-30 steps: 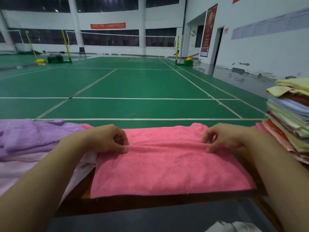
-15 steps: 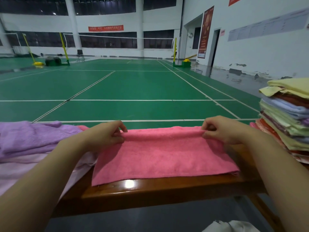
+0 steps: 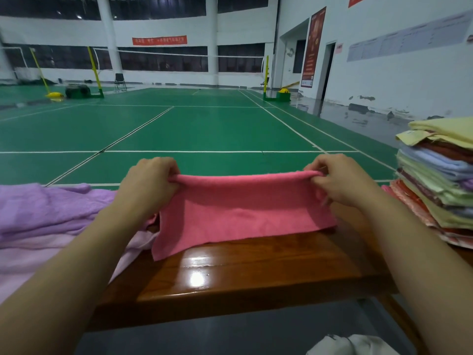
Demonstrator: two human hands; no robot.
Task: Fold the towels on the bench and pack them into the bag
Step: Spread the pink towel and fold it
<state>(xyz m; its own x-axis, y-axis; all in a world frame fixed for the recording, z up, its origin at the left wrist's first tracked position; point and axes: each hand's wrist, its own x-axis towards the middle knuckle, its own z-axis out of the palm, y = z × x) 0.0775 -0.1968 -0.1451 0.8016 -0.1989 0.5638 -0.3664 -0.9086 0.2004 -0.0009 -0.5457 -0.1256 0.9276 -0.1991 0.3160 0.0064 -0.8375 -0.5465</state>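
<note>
Pinching the pink towel (image 3: 240, 208) fold at 10 & 2 o'clock, left hand (image 3: 148, 183) & right hand (image 3: 337, 183): keep corners level, lay it flat.

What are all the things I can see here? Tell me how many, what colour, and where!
pink terry towel: one, pink, middle of the bench, top edge lifted, bottom edge resting on the wood
glossy brown wooden bench: one, brown, across the front
loose purple and pale pink towels: a heap, count unclear, left end of the bench
stack of folded cloths: one pile, yellow, blue, green, red and more, right end of the bench
white fabric item: one, white, bottom edge on the floor; cannot tell what it is
green court floor: green with white lines, behind the bench
left hand: one, pinches the towel's top left corner
right hand: one, pinches the towel's top right corner
</note>
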